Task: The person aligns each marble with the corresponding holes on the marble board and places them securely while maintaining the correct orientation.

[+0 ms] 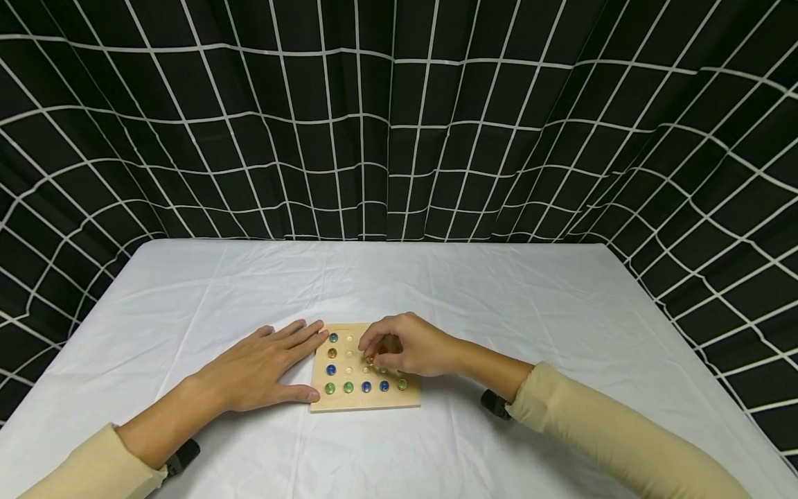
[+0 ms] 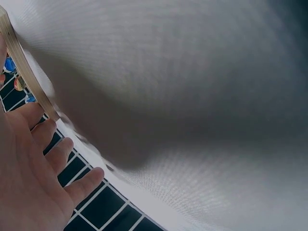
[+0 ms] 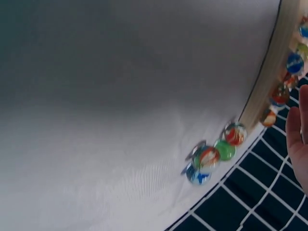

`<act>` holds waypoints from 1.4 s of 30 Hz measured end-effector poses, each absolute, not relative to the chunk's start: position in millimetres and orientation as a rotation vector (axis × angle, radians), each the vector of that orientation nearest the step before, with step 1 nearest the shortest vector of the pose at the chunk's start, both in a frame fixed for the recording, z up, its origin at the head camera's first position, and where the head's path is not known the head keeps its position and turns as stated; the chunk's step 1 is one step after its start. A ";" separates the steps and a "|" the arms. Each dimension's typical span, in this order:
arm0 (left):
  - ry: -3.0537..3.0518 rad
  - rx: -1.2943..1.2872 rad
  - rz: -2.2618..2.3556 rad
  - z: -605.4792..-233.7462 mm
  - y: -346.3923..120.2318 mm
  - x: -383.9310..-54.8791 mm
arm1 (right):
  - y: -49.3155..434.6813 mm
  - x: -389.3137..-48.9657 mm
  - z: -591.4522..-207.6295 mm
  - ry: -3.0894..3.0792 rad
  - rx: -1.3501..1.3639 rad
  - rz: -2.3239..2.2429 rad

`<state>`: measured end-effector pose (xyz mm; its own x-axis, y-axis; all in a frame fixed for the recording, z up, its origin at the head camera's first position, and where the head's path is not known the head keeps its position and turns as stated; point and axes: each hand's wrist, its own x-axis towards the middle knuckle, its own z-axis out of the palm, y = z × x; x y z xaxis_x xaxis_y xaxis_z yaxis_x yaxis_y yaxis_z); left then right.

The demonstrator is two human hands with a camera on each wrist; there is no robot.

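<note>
A pale wooden board (image 1: 368,401) with rows of round hollows lies on the table, glass marbles in several of them. Blue marbles (image 1: 366,387) and green marbles (image 1: 330,388) fill its near row, and more sit down the left column. My left hand (image 1: 262,367) lies at the board's left edge, fingers straight, thumb at the near corner. Over the right half of the board, my right hand (image 1: 420,346) pinches a reddish-orange marble (image 1: 370,360) between thumb and fingers. That hand hides the board's far right part.
Beside the board, the right wrist view shows loose marbles on the cloth: a green marble (image 3: 224,150), a blue marble (image 3: 198,175) and red-swirled ones (image 3: 235,134). A white cloth (image 1: 499,298) covers the table. Black curtains with white grid lines (image 1: 386,138) surround its back and sides.
</note>
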<state>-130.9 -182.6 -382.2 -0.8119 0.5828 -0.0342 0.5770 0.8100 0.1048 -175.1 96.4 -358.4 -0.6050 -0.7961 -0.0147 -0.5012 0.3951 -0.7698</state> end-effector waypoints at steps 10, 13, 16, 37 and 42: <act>2.923 0.937 0.146 -381.6 -182.1 -131.0 | 89.3 -171.8 -364.9 2.347 -1.169 -0.897; 2.920 0.930 0.142 -381.5 -182.3 -130.9 | 88.5 -171.4 -364.1 2.354 -1.178 -0.880; 2.919 0.928 0.141 -381.6 -182.3 -130.9 | 88.9 -172.6 -360.4 2.354 -1.173 -0.884; 2.927 0.939 0.136 -382.7 -181.3 -130.5 | 158.4 -202.3 -344.1 2.585 -1.006 -0.946; 2.937 0.942 0.148 -383.1 -181.4 -129.9 | 172.0 -203.4 -354.9 2.575 -0.957 -0.940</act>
